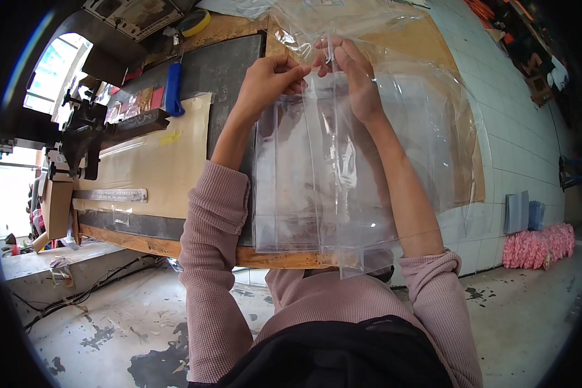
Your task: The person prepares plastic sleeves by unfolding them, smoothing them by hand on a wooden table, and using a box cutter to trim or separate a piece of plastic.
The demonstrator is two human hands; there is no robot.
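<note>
Layers of clear plastic sheet [291,187] with long straight seams or folds lie before me on the table, their near end hanging over its front edge. At the far end of the sheets, my left hand [268,84] is closed, thumb and fingertips pinching the plastic's edge. Just to its right, my right hand [355,81] has its fingers curled at the same edge, and a shiny strip of the plastic crosses over them. More loose clear film [394,39] lies crumpled beyond both hands. Glare hides exactly where the layers part.
Left of the sheets are a dark mat [236,64], brown paper [155,174], a clear ruler [113,195], a blue-handled tool [173,90] and a black metal machine [84,132]. A yellow tape roll [194,24] is at the back. A pink bundle [538,246] stands on the floor at right.
</note>
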